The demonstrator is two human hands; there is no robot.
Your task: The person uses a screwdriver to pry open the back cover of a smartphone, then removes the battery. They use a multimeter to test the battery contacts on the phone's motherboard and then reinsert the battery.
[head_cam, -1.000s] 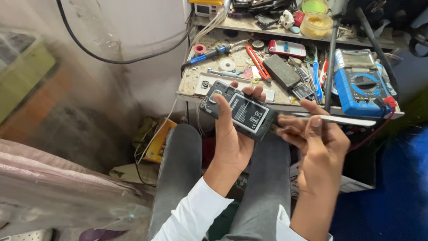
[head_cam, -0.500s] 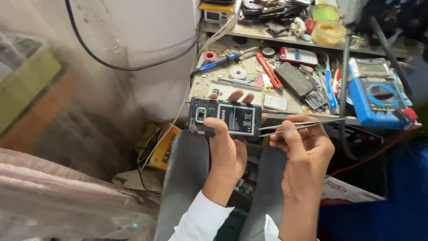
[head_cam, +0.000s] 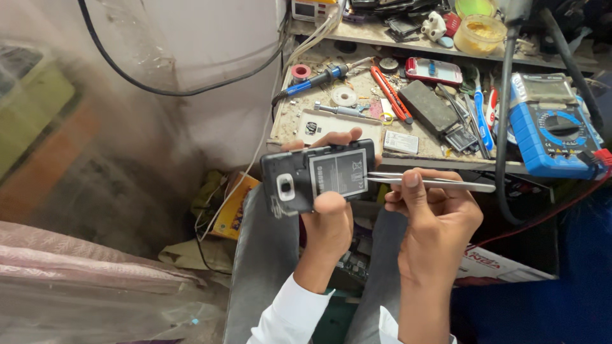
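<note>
Now left hand (head_cam: 328, 220) grips the opened phone (head_cam: 317, 175); right hand (head_cam: 433, 220) pinches tweezers (head_cam: 427, 183) at its battery (head_cam: 338, 172).

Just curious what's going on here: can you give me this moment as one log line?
left hand: holds open-backed phone | right hand: holds metal tweezers, tips at battery edge | multimeter on bench

Open room left of the phone (head_cam: 317, 176); the cluttered bench (head_cam: 421, 143) blocks the way ahead.

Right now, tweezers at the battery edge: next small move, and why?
Probably lever the tweezers tip gently under the battery edge to lift it. The left hand grips the opened phone back-up, the battery sits in its bay, and the right hand has the tips at its right edge.
</note>
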